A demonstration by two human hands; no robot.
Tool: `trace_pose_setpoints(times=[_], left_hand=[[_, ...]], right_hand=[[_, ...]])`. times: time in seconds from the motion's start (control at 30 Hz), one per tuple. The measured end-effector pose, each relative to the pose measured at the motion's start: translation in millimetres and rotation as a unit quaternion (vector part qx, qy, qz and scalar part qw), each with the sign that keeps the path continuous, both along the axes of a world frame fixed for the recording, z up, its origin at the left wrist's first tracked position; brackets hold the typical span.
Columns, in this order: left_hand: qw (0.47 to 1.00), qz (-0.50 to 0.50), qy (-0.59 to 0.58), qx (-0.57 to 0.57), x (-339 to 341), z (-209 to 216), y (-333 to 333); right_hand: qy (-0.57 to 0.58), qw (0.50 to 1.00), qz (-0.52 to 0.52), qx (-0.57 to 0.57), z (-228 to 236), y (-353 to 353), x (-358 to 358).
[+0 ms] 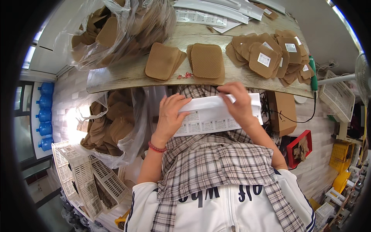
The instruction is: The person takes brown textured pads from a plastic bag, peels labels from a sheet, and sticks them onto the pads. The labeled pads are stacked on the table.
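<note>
A white sheet of printed labels (208,127) lies across my lap, on a plaid apron (216,162). My left hand (170,115) grips the sheet's left end, thumb over the paper. My right hand (237,103) is above the sheet's right part with fingers pinched together; what is between them, if anything, is hidden. Beyond, at the table edge, sit two small stacks of brown textured pads, a left stack (161,62) and a middle stack (207,61). To their right, a heap of similar pads (255,71) bears white labels.
The wooden table (123,79) carries a plastic bag of pads (131,34) and more label sheets (201,17). A green corded tool (313,73) hangs at its right edge. Around me stand another bag (112,127), white crates (73,174), a cardboard box (284,110) and a red box (295,149).
</note>
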State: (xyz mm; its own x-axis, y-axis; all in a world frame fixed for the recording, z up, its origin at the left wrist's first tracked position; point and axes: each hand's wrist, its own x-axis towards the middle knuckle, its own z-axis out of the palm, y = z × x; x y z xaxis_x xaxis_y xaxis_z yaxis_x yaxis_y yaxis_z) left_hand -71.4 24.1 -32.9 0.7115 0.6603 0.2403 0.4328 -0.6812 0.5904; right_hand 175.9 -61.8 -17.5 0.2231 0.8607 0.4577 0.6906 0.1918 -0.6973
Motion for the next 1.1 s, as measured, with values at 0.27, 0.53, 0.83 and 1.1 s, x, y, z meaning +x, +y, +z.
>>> trace_pose_setpoints(times=[0.27,0.53,0.83,1.1], left_hand=[[0.991,-0.015,-0.079,-0.104,-10.2,-21.8,-15.1],[0.997,0.013,-0.057,-0.056,-0.4,-0.3,-14.1],[0.979,0.003,-0.090,-0.185,14.9,-1.6,-0.4],[0.907,0.000,-0.041,-0.419,11.8,-40.4,34.4]], right_hand=[[-0.104,0.990,0.089,-0.024,-37.3,-13.3,-43.7],[-0.084,0.994,0.057,-0.024,-29.2,-13.6,-54.1],[-0.104,0.992,0.034,0.060,-23.6,-7.0,-46.9],[-0.061,0.982,0.152,0.097,-25.5,-13.3,-42.4]])
